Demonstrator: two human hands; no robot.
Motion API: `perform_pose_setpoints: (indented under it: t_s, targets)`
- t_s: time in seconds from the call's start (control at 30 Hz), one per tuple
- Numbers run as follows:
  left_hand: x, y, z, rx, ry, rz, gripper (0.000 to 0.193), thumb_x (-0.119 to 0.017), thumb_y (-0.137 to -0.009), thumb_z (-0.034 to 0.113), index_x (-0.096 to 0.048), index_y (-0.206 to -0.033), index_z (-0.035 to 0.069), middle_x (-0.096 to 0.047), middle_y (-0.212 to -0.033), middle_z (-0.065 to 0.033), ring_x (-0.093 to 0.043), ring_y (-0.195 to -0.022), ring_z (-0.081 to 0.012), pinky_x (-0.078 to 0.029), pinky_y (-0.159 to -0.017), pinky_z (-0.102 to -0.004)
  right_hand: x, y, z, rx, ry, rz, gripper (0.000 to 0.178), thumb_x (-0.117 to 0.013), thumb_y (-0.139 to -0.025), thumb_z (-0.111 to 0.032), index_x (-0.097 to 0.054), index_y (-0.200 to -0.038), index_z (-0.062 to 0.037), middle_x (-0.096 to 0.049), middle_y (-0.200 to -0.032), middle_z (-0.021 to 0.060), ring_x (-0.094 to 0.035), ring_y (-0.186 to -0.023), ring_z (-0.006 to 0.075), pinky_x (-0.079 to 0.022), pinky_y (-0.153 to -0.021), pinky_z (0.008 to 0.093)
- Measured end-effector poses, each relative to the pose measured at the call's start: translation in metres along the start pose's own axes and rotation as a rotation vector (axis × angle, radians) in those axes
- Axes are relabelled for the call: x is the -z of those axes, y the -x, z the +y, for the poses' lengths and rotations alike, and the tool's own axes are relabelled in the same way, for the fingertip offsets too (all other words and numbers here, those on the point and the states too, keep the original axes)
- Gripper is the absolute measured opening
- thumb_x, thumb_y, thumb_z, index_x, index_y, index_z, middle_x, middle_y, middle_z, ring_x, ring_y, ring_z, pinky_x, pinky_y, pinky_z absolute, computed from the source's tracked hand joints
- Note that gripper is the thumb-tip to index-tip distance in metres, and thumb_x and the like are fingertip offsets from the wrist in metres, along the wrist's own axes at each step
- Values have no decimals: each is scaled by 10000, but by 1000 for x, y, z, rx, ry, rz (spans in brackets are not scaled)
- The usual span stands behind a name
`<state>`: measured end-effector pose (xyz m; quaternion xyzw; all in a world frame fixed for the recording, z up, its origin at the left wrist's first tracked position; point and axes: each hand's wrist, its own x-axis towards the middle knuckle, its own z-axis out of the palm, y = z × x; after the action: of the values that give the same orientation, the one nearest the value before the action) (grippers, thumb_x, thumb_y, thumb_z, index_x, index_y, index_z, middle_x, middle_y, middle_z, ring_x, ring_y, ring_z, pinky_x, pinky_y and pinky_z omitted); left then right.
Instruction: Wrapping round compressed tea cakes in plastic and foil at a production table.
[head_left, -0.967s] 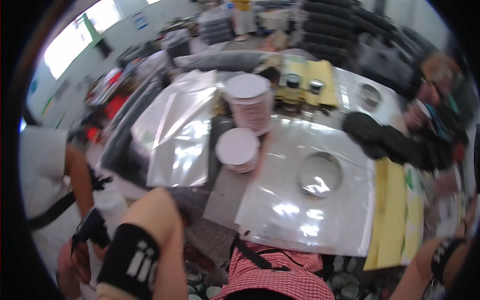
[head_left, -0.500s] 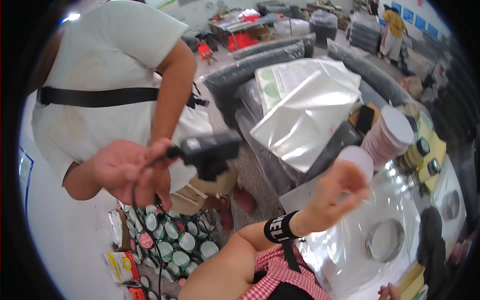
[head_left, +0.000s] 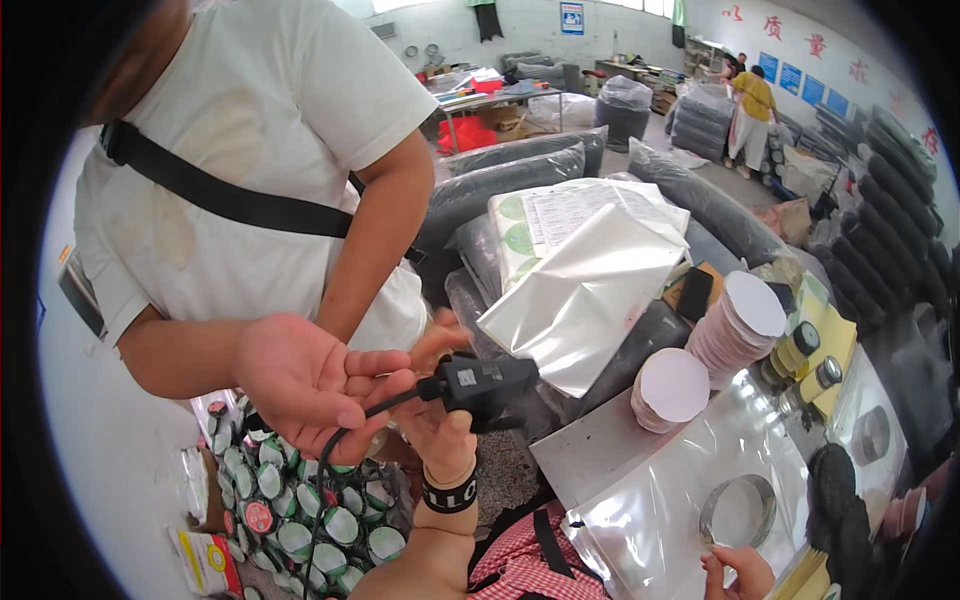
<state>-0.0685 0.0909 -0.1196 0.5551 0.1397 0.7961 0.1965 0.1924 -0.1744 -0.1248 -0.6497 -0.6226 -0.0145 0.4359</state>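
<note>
A black box-shaped device [head_left: 485, 385] with a cable hangs in front of a co-worker. My left hand [head_left: 445, 445], with a black band at the wrist, is raised to it. The thumb lies against the device's lower side; the fingers are blurred and partly hidden behind it. The co-worker's palm-up hand [head_left: 310, 385] is beside it, the black cable [head_left: 385, 405] crossing its fingers. Low at the right, my right hand [head_left: 740, 574] has loosely bent fingers apart, nothing visible in them. It is just below a shiny ring like a tape roll [head_left: 713, 522] on clear plastic film [head_left: 640, 520].
Two stacks of round pale discs [head_left: 672, 388] [head_left: 735, 330] stand behind the film, with small jars [head_left: 798, 345] to their right. A silvery sheet [head_left: 590, 300] lies on wrapped dark bundles. Many green-and-white round packages [head_left: 295, 535] cover the floor at left. More people are far back.
My left hand has moved left from beside the disc stack to the black device. The co-worker's hand and device shifted slightly right and down in view. More of my right hand shows.
</note>
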Motion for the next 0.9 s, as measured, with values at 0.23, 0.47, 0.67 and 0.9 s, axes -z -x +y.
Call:
perform_pose_setpoints:
  t_s: [0.23, 0.47, 0.67, 0.9]
  targets:
    - [-52, 60, 34, 786, 537, -208, 550, -787, -829, 215, -484, -1229, -9, -598, -1191, -176, -599, -1109, -221, -475, -975, -357, -27, -2, -20, -90, -145, -20, 173, -781, -786, 0, -729, -942, -52, -709, -806, 90, -664, -664, 218, -506, -615, 314]
    - [-87, 113, 43, 1561, 937, -237, 276, -423, -1070, 271, -517, -1206, 50, -660, -1133, -110, -659, -1050, -226, -524, -960, -382, -61, -8, -26, -86, -41, 254, 338, -843, -667, -74, -658, -950, -55, -657, -924, 105, -615, -784, 272, -497, -667, 345]
    - [-96, 132, 46, 1703, 933, -304, 362, -423, -1062, 366, -539, -1229, 66, -663, -1134, -98, -649, -1046, -209, -516, -911, -350, -57, -29, -9, 92, 182, 211, 310, -853, -695, -129, -640, -911, -65, -642, -909, 69, -573, -779, 263, -476, -664, 342]
    - [-73, 121, 60, 1930, 1136, -1169, 323, -445, -1057, 279, -581, -1072, -14, -606, -870, -90, -573, -774, -159, -460, -711, -288, -57, -40, 31, -610, -526, 129, 178, -745, -864, -115, -641, -937, 9, -678, -774, 55, -617, -708, 83, -495, -636, 233]
